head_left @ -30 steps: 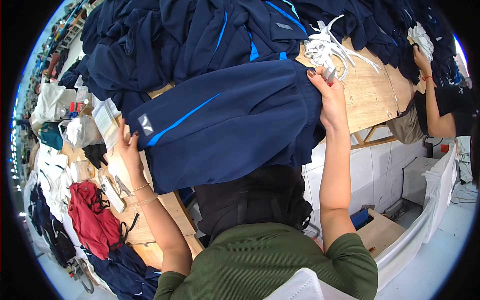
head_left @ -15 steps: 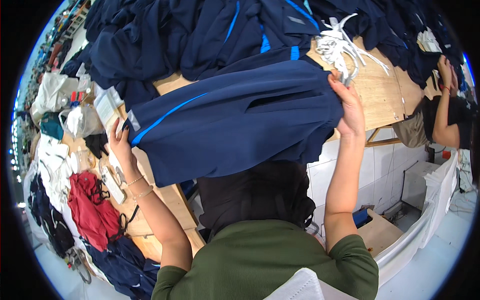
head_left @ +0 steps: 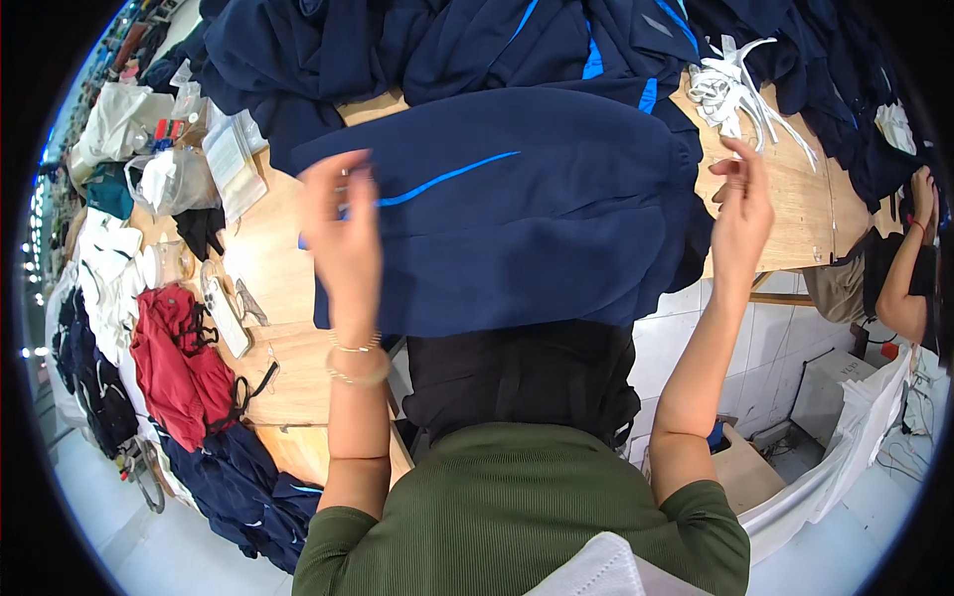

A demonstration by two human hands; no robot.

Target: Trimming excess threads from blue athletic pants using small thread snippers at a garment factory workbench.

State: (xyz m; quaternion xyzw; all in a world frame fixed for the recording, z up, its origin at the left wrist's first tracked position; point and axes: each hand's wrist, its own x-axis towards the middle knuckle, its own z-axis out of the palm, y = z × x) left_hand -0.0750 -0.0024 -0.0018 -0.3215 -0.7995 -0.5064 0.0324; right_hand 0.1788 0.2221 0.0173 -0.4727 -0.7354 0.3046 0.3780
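Pale plywood worktop (head_left: 283, 368) carries a heaped pile of navy cloth garments (head_left: 318, 50) along its far edge and a tangle of white fabric strips (head_left: 725, 94) toward its right. Across its near edge lies a navy fabric garment (head_left: 517, 238) with a thin bright-blue stripe (head_left: 449, 182), its long axis running left to right between the hands. The left hand (head_left: 343, 223) is nearer, overlapping the garment's left end; its grip is blurred, so whether it pinches cloth I cannot tell. The right hand (head_left: 745, 204) hangs just beside the gathered right end, fingers half curled, pinching no visible cloth, its palm hidden.
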